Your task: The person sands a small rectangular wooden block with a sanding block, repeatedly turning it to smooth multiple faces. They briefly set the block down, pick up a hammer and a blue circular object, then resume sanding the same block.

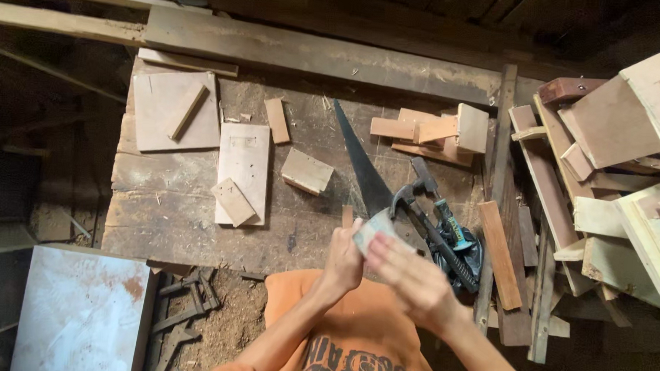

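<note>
An orange shirt (353, 335) fills the bottom of the view, closest to the camera, with both forearms rising from it. The left hand (344, 259) is curled around the lower edge of a small pale block (371, 230), fingers closed on it. The right hand (408, 274) lies flat across the block's near side, fingers stretched out and together, palm pressed to it rather than wrapped around; it is blurred. The block is held just above the near edge of the bench (166, 208), a worn, dusty wooden top.

Just beyond the hands a saw (360, 164) lies with its blade pointing away, and beside it to the right lie a hammer (435, 231) and a second tool with a green grip (451, 224). Flat boards (243, 163) and small offcuts lie across the left and middle of the bench. A stack of short pieces (440, 131) sits behind the saw. Planks and scraps are piled at the far right (619, 191). A pale sheet (80, 312) leans at the lower left.
</note>
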